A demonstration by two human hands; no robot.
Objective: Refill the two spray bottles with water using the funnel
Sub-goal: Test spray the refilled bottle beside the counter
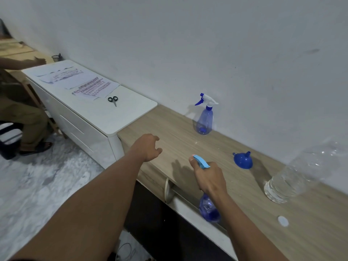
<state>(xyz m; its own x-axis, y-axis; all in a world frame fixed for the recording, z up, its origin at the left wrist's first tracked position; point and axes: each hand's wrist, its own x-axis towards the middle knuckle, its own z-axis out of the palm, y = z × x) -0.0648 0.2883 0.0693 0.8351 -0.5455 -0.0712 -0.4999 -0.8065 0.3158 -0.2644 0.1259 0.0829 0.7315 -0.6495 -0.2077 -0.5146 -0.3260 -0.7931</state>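
My right hand point(209, 178) grips the spray head of a blue translucent spray bottle point(209, 210) at the front edge of the wooden shelf point(169, 129); its light blue trigger point(201, 161) sticks out above my fingers. My left hand point(147, 147) hovers over the shelf's left end, fingers loosely curled and holding nothing. A second blue spray bottle point(204, 117) with a white and blue head stands upright by the wall. The blue funnel point(243, 160) lies on its side on the shelf, right of my right hand. A large clear water bottle point(299, 174) stands at the right, uncapped.
A white bottle cap point(283, 221) lies on the shelf near the front right. A white cabinet point(90, 113) adjoins the shelf on the left, carrying papers point(88, 85) and black scissors point(113, 100). Another person point(20, 102) sits at the far left.
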